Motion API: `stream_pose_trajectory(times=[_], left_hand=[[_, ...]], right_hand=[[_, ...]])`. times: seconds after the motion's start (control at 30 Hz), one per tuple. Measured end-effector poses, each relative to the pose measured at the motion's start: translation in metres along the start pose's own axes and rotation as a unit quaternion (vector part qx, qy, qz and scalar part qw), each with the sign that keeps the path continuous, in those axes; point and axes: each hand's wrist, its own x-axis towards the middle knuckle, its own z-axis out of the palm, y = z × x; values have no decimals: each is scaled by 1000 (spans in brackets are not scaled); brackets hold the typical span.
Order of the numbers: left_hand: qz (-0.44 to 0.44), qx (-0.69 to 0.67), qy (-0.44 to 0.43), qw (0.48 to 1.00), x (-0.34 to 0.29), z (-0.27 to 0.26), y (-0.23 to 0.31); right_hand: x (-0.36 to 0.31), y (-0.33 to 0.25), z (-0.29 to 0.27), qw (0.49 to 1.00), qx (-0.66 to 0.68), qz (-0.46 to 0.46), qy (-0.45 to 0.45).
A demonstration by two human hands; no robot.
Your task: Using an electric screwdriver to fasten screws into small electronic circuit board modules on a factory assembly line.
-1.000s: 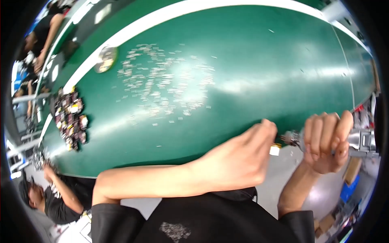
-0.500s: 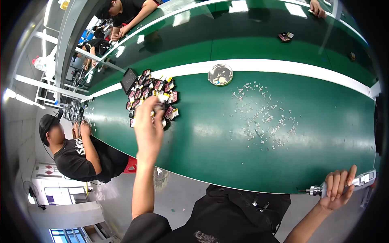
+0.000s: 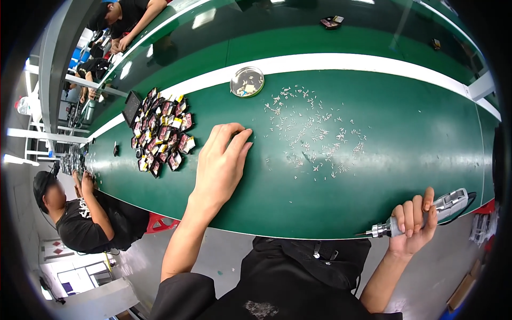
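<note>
My left hand (image 3: 221, 162) hovers over the green work surface, between a pile of small parts and some scattered bits. Its fingers are bent and apart, and nothing shows between the thumb and forefinger. The pile consists of small black parts (image 3: 160, 133) with pink, white and yellow areas. Many tiny silvery pieces, like small screws (image 3: 309, 133), lie spread to the right of that hand. At the near right edge, my right hand (image 3: 413, 218) is wrapped round a grey electric screwdriver (image 3: 450, 201), whose bit points left.
A round metal dish (image 3: 247, 81) holding pale bits stands by the white rail (image 3: 330, 62). A black tray (image 3: 131, 108) sits beside the pile. Beyond the rail runs a dark green belt with a few parts (image 3: 332, 22). A co-worker (image 3: 80, 213) sits at the left.
My left hand has moved right, away from the pile, to the surface beside the silvery pieces. The right hand still grips the screwdriver. The whole view has shifted.
</note>
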Motion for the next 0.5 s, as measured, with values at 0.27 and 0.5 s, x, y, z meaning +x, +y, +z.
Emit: stream_pose_trajectory(times=[0.27,0.5], left_hand=[[160,102,-85,978,17,-5,-2],[175,92,-135,971,25,-7,2]], right_hand=[[-4,-1,0,1000,23,-4,4],[-6,0,-1,1000,22,-3,2]])
